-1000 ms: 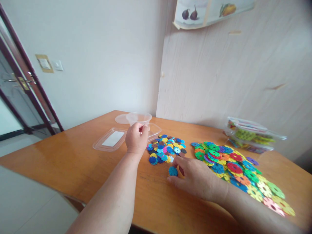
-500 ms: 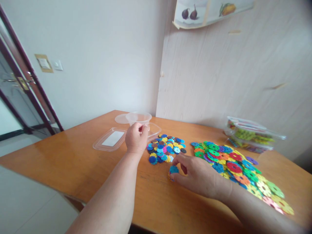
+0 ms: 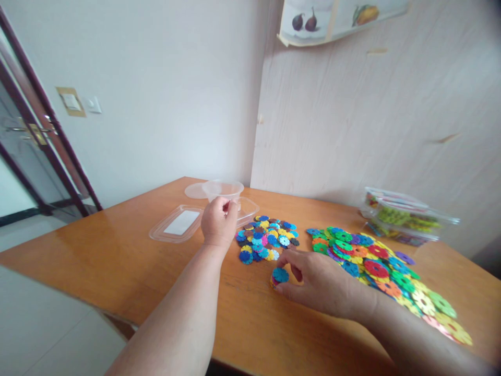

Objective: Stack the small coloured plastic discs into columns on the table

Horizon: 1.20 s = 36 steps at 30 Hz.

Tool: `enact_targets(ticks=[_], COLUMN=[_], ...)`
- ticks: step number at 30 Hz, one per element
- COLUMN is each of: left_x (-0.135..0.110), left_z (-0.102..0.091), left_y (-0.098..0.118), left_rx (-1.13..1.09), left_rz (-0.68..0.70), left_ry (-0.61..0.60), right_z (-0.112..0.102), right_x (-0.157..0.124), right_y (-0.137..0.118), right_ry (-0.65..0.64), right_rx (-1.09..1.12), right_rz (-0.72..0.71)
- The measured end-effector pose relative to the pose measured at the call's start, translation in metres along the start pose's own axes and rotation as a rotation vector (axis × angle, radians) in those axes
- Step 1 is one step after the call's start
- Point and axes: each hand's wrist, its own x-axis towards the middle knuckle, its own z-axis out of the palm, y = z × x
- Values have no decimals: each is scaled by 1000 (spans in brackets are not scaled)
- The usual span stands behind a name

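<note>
My right hand (image 3: 317, 282) curves around a small stack of notched plastic discs (image 3: 280, 275) with a blue one on top. Its thumb and forefinger are apart; the thumb rests at or just beside the stack's near side. A pile of small blue, yellow and brown discs (image 3: 266, 237) lies behind the stack. My left hand (image 3: 219, 219) is closed in a fist left of that pile, in front of a clear rectangular container (image 3: 248, 211). What its fingers hold, if anything, is hidden.
Larger multicoloured discs (image 3: 376, 269) spread across the table's right side. Clear boxes with colourful contents (image 3: 407, 214) stand at the back right. A translucent round tub (image 3: 223, 188), a round lid (image 3: 193, 191) and a rectangular lid (image 3: 172, 232) lie at the back left of the wooden table (image 3: 117, 250).
My right hand has drawn back slightly from the stack, and its fingers have loosened. More of the stack shows, and the yellow patch between the fingers is gone. The left hand stays still.
</note>
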Motion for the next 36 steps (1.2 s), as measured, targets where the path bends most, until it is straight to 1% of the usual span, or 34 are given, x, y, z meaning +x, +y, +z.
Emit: enact_targets(ticks=[7, 10, 12, 14, 16, 18, 20, 22, 27, 30, 36], left_x=[1, 1, 1, 1, 1, 2, 2, 2, 3, 3, 3], left_z=[0, -1, -1, -1, -1, -2, -2, -2, 0, 1, 1], left_y=[-1, -1, 0, 0, 0, -1, -1, -2, -4, -5, -5], left_rx=[8, 12, 16, 18, 23, 29, 37, 42, 30, 31, 22], left_rz=[3, 4, 3, 5, 10, 17, 18, 13, 14, 5, 16], left_ry=[-9, -8, -4, 0, 2, -2, -6, -7, -21, -31, -22], right_z=[-1, -2, -2, -1, 1, 4, 6, 6, 5, 5, 6], right_x=[-1, 0, 4, 9, 15, 20, 23, 23, 22, 22, 23], right_y=[0, 2, 7, 16, 27, 36, 42, 43, 36, 33, 33], right_ry=[-13, -1, 41, 126, 221, 263, 251, 205, 76, 51, 39], right_rx=[28, 53, 79, 86, 55, -6, -68, -109, -160, -195, -207], right_rz=[-9, 20, 44, 79, 135, 182, 200, 190, 148, 161, 141])
